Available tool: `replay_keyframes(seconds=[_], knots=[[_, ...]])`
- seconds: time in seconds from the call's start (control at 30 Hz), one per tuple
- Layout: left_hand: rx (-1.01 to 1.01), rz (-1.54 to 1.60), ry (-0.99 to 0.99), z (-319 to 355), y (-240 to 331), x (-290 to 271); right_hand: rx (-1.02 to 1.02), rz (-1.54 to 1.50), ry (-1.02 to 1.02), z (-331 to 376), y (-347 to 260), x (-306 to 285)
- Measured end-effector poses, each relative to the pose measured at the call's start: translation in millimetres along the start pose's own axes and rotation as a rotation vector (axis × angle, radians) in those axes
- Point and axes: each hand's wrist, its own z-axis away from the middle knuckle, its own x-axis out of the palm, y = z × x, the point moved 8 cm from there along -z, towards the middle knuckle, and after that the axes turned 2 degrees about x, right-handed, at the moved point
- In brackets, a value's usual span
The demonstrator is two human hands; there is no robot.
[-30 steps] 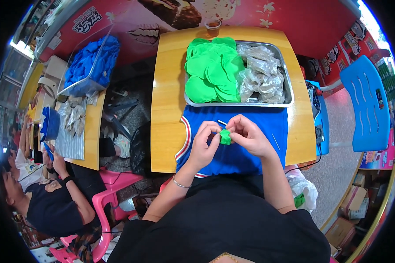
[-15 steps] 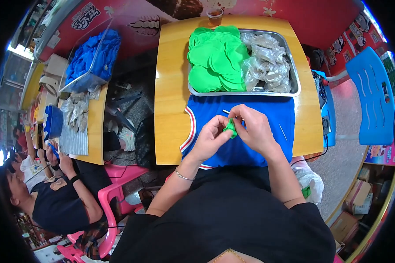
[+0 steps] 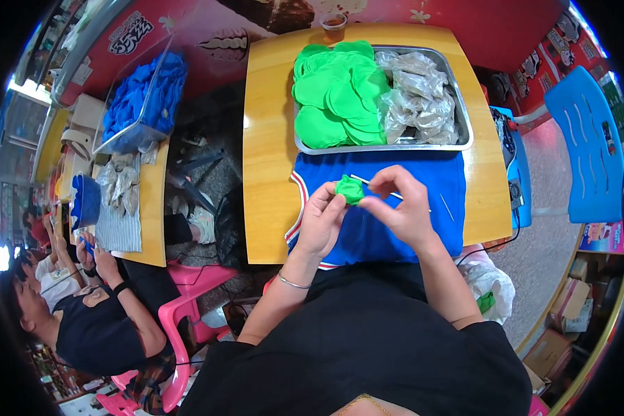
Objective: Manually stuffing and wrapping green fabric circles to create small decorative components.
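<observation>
My left hand [image 3: 324, 216] pinches a small crumpled bundle of bright green cloth [image 3: 349, 190] between thumb and fingers. Just right of it, my right hand [image 3: 402, 206] is closed on a thin white stick [image 3: 360, 179], its tip reaching over the bundle. The right thumb lies close to the bundle's edge; whether it touches cannot be made out. Both hands are above a blue garment [image 3: 395, 246] with a red-and-white trim, spread on the table. A thin pale needle-like stick [image 3: 448, 211] lies on its right side. Beyond sits a pile of flat green fabric pieces [image 3: 340, 93].
A metal tray [image 3: 466, 125] bears the green pieces and several clear plastic bags [image 3: 419, 97] with brownish contents. Behind it stands a cup of brown drink [image 3: 333, 26] on the wooden table [image 3: 270, 139]. At left, another person [image 3: 107, 322] handles something blue near a bin of blue cloth [image 3: 142, 93].
My left hand has shifted slightly left with the green bundle, which now shows more fully. My right hand has drawn apart from it, and more of the white stick is visible.
</observation>
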Motion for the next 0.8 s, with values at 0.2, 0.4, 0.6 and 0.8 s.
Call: replay_keyframes(seconds=[0.2, 0.4, 0.6, 0.8], knots=[[0.006, -0.009, -0.020, -2.6, 4.3, -3.4, -0.008, -0.008, -0.126, 2.7, 3.0, 17.0], [-0.083, 0.045, -0.091, 0.1, 7.5, 5.1, 0.341, -0.419, -0.280, 5.1, 26.7, 30.7], [-0.101, -0.006, -0.063, -0.5, 2.3, 3.7, 0.421, -0.754, -0.245, 4.1, 27.3, 33.9], [0.072, -0.413, 0.042, -4.7, 12.8, -2.1, 0.201, -0.409, -0.307, 6.1, 23.3, 29.0]])
